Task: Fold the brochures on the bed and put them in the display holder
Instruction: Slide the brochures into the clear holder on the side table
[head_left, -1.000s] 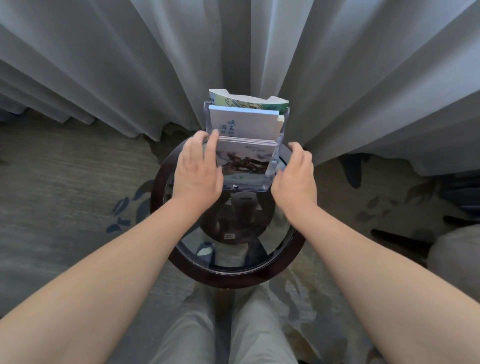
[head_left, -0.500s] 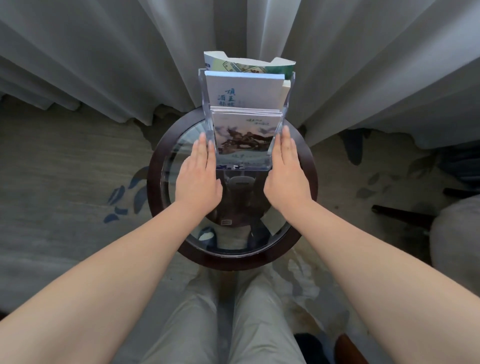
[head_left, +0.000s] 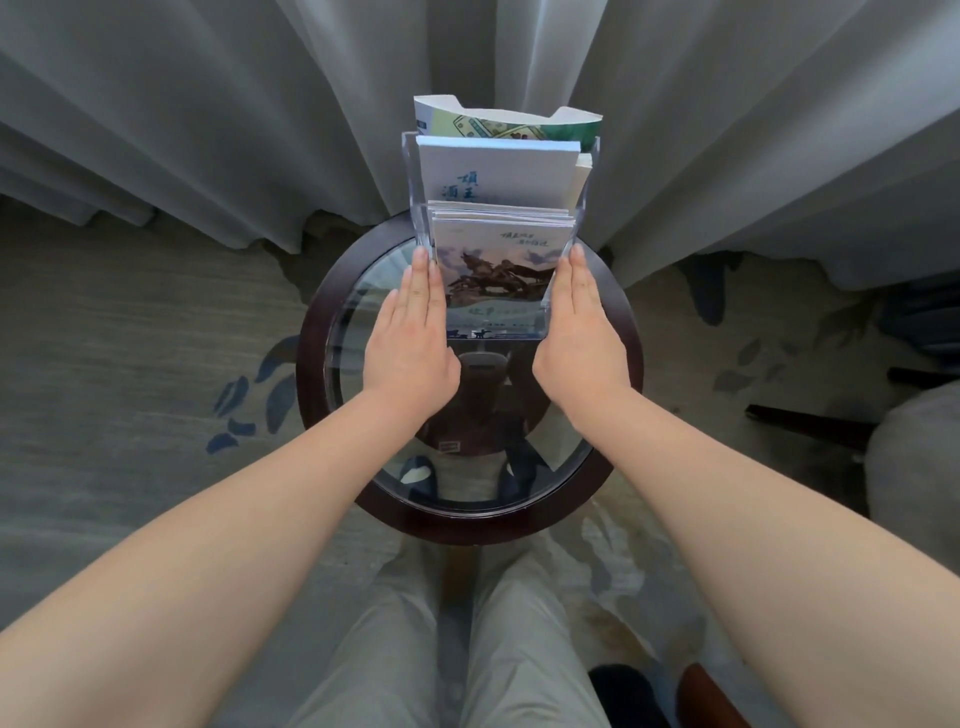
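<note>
Clear display holder (head_left: 571, 218) stands upright on round glass table (head_left: 322, 332), long axis vertical, open tiers facing the person. Left hand (head_left: 410, 338) and right hand (head_left: 579, 338) flat, fingers extended together, flanking its lower sides, apparently touching. Brochures (head_left: 493, 275) stacked inside, covers forward.

Clear glossy plastic display holder (head_left: 411, 171), paper brochures (head_left: 498, 270), glass-topped dark polished wood table (head_left: 311, 332), matt cloth curtains (head_left: 208, 114).

One display holder (head_left: 413, 171), three brochure stacks (head_left: 496, 174), one round table (head_left: 311, 332), two hands (head_left: 410, 332).
</note>
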